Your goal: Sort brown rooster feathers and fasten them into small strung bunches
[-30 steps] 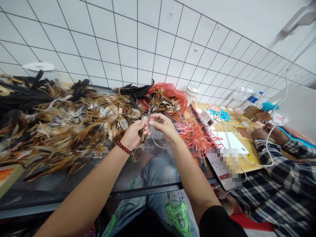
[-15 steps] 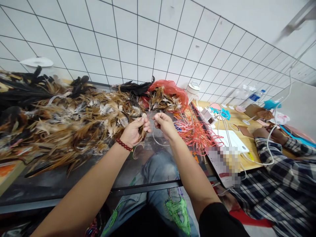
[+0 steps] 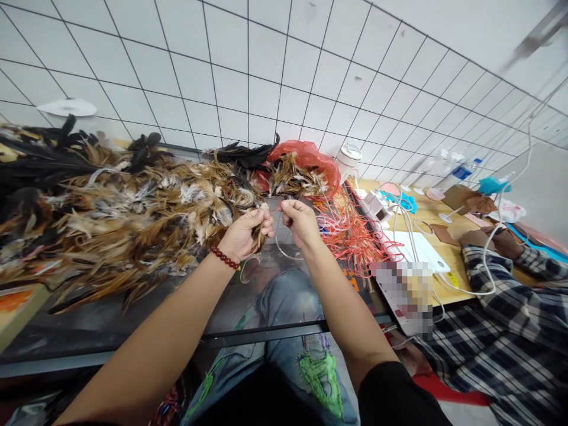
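My left hand (image 3: pixel 245 233) is closed around a small bunch of brown feathers (image 3: pixel 258 232), held above the glass table (image 3: pixel 133 322). My right hand (image 3: pixel 300 219) is a closed fist just to the right of it, pinching a thin pale cord (image 3: pixel 284 248) that loops down below both hands. The two hands sit a few centimetres apart. A red bead bracelet (image 3: pixel 224 258) circles my left wrist. A big heap of brown, white and black feathers (image 3: pixel 119 219) lies to the left of my hands.
A red plastic bag (image 3: pixel 310 163) with feathers stands behind my hands. Red cords (image 3: pixel 355 234) are piled to the right, beside a white jar (image 3: pixel 347 163) and a white tablet (image 3: pixel 421 251). A person's plaid sleeve (image 3: pixel 515 284) rests on the wooden table (image 3: pixel 450 260) at right.
My right hand has closed from loosely spread fingers into a fist and risen slightly. My left hand stayed closed on the feather bunch, shifting a little up and right.
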`<state>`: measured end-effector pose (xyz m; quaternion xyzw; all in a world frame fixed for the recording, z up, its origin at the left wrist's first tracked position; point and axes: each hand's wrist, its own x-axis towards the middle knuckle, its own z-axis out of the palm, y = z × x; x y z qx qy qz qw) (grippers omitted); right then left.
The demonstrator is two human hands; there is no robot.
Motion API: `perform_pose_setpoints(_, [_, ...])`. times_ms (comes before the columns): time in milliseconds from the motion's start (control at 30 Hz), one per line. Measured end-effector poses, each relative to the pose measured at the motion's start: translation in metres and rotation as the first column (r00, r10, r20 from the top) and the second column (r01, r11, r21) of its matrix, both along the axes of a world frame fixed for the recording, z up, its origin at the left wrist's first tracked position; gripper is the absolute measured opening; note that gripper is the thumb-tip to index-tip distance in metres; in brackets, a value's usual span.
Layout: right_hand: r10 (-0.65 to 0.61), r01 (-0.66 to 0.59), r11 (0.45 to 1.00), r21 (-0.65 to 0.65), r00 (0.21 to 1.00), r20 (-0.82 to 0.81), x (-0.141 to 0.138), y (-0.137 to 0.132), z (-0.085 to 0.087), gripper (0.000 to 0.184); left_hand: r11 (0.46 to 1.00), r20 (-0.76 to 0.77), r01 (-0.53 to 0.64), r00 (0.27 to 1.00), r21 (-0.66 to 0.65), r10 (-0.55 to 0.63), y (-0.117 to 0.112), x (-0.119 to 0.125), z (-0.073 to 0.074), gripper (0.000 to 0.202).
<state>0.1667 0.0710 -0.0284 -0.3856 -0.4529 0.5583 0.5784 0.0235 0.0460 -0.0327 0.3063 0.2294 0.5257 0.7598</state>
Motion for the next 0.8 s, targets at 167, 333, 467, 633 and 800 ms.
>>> perform_pose_setpoints(167, [-0.003,0.003,1.0,-0.001,0.996,0.084,-0.003,0.001,-0.005,0.04,0.982,-0.097,-0.158,0.981,0.102,0.168,0.002,-0.001,0.0,0.013])
perform_pose_setpoints(333, [-0.058,0.055,0.998,0.028,0.991,0.118,-0.004,0.0,-0.007,0.039,0.983,-0.152,-0.091,0.982,0.16,0.116,0.0,-0.002,0.002,0.019])
perform_pose_setpoints(467, [-0.031,0.029,0.999,0.024,0.995,0.094,-0.003,0.0,-0.006,0.041,0.994,-0.184,-0.052,0.981,0.091,0.068,0.0,0.001,0.001,0.02])
perform_pose_setpoints(633, [0.059,-0.058,0.998,-0.01,0.991,0.118,-0.011,-0.003,-0.007,0.039,0.971,-0.121,-0.237,0.965,-0.024,0.233,0.004,0.002,0.0,0.019])
perform_pose_setpoints(800, [0.124,-0.115,0.99,-0.086,0.987,0.105,-0.022,-0.006,-0.014,0.036,0.937,-0.02,-0.338,0.941,-0.092,0.337,0.008,0.001,0.002,0.024])
